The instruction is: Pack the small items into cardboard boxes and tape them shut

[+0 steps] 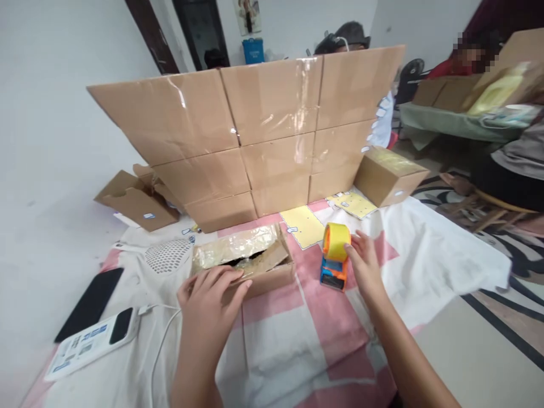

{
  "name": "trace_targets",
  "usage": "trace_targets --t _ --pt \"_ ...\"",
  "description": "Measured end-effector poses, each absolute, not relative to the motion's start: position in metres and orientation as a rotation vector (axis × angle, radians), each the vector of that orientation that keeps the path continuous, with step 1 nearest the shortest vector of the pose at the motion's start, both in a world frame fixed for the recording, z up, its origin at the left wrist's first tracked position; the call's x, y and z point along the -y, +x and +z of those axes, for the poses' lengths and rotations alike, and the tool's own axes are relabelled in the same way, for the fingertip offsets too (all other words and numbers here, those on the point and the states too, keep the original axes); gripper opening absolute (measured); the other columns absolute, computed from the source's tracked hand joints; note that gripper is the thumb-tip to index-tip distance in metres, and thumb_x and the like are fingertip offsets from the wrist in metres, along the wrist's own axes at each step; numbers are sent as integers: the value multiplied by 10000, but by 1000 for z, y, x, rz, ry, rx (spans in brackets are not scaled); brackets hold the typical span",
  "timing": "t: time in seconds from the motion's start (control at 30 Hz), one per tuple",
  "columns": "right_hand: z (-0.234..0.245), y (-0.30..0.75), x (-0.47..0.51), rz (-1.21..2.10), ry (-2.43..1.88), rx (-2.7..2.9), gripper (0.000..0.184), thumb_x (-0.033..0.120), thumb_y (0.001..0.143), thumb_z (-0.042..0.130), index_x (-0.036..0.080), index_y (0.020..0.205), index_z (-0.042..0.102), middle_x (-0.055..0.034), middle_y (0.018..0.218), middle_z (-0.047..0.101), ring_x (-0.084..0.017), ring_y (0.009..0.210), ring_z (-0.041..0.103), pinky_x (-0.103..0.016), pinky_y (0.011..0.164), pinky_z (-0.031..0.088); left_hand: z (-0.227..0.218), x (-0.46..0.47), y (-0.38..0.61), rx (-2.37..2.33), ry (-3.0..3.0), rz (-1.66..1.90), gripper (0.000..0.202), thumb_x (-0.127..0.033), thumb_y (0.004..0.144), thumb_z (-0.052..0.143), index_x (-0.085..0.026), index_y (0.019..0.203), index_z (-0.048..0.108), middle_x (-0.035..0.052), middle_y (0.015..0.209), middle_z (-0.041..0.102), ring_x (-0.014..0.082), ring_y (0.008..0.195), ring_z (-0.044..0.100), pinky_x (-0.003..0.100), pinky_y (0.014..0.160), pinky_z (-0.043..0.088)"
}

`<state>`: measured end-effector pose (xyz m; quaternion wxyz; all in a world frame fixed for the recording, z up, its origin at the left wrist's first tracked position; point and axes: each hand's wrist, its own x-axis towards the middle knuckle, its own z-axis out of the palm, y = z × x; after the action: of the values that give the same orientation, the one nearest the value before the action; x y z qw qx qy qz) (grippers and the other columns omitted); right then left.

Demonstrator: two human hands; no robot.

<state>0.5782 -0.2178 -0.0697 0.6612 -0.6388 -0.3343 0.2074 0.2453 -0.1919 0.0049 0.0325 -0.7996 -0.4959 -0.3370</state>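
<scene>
A small cardboard box [267,277] with loose top flaps and shiny clear tape lies in front of me, a dark gap showing along its top. My left hand [216,289] grips its near left side, fingers over the top edge and thumb against the front wall. To the right of the box, a tape dispenser [334,277] in blue and orange rests on the cloth, carrying a yellow tape roll [339,241]. My right hand [363,258] is at the roll's right side, thumb touching its edge, the fingers apart and not wrapped round it.
A tall wall of taped cardboard boxes [276,119] stands behind. Flanking it are an opened box [136,201] and a closed box [391,175]. Yellow paper pieces [302,225] lie near its base. At left are a black phone [90,303], a white device [93,343] and its cable. Other people sit beyond.
</scene>
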Motion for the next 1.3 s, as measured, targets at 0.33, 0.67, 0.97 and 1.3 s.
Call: trace_targets --t 0.33,0.67,0.97,1.3 --pt "-68 562 227 811 -1286 972 437 566 905 612 177 1100 653 -77 1009 740 -254 916 691 -364 790 562 11 215 276 1393 -2331 -1352 207 -361 911 657 -279 1097 693 62 1045 717 281 990 642 454 1005 379" --pt "-40 517 266 587 -1191 909 509 652 1000 353 234 959 640 -71 828 701 -241 711 656 -378 675 562 -9 253 360 1746 -3095 -1489 249 -416 942 588 -236 888 751 48 914 582 208 905 621 317 807 506" --pt "-39 518 292 362 -1253 1043 490 622 1018 344 245 761 523 -11 639 536 -181 559 497 -327 555 425 -7 275 375 1757 -3297 -1688 182 -358 881 662 -206 804 727 26 856 576 171 813 569 285 734 444" --pt "-22 532 291 375 -1178 735 540 716 967 335 234 874 560 -41 790 612 -233 834 633 -341 694 534 -4 323 363 1923 -3476 -1652 277 -423 889 630 -182 759 675 26 722 697 172 673 652 288 668 505"
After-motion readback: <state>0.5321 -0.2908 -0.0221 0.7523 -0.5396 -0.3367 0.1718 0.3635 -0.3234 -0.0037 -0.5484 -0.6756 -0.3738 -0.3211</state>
